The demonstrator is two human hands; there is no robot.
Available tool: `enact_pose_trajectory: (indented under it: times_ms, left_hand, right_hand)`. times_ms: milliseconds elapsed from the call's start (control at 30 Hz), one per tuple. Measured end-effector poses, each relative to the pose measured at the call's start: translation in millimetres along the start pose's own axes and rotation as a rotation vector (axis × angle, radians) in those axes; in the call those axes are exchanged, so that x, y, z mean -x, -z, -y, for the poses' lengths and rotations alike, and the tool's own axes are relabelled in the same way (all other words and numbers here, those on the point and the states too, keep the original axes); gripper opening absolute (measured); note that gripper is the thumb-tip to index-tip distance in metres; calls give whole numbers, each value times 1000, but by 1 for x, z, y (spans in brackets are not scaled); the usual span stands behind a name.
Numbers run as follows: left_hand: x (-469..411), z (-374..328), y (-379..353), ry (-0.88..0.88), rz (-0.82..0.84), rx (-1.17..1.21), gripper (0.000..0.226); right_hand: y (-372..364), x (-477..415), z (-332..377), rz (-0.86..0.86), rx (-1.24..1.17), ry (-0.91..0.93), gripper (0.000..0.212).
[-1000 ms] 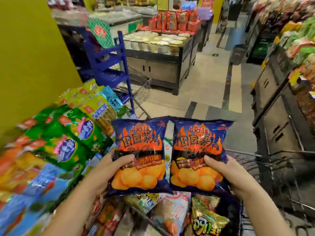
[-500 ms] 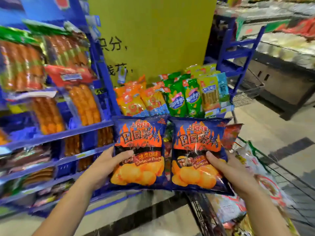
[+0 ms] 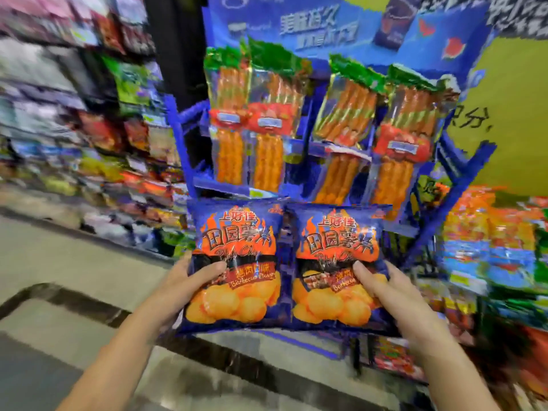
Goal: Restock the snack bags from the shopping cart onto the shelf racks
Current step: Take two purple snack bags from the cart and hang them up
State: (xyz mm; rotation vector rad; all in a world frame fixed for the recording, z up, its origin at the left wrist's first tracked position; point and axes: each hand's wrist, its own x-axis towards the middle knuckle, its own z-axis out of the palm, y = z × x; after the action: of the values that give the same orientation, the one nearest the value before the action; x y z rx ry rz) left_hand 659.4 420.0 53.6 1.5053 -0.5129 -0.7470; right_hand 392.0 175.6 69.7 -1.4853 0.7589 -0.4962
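Observation:
I hold two blue barbecue potato-chip bags side by side at chest height. My left hand [image 3: 189, 277] grips the left chip bag [image 3: 237, 256] by its lower left edge, thumb across the front. My right hand [image 3: 385, 289] grips the right chip bag [image 3: 335, 253] by its lower right edge. Both bags face me upright, in front of a blue shelf rack [image 3: 181, 143] hung with sausage packs [image 3: 267, 120]. The shopping cart is out of view.
Long aisle shelves of mixed snack bags [image 3: 98, 137] run along the left, blurred. More orange and blue snack bags [image 3: 489, 238] are stacked at the right of the rack, below a yellow wall [image 3: 522, 114]. Tiled floor [image 3: 59, 262] lies at lower left.
My view has swung left from the cart and the yellow pillar to the blue sausage rack. Both hands keep their hold on the two chip bags, which stay side by side in front of me.

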Motion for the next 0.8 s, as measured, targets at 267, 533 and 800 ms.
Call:
enact_pose_trajectory:
  times_ms: [267, 533, 800]
  left_hand:
    - [66, -13, 199, -76, -259, 68, 109]
    - [113, -15, 325, -45, -440, 176, 92]
    - [74, -25, 406, -36, -589, 154, 44]
  right_hand:
    - [-226, -47, 29, 257, 13, 44, 55]
    - [-389, -91, 52, 512, 76, 43, 43]
    - [-510, -172, 66, 630, 77, 80, 39]
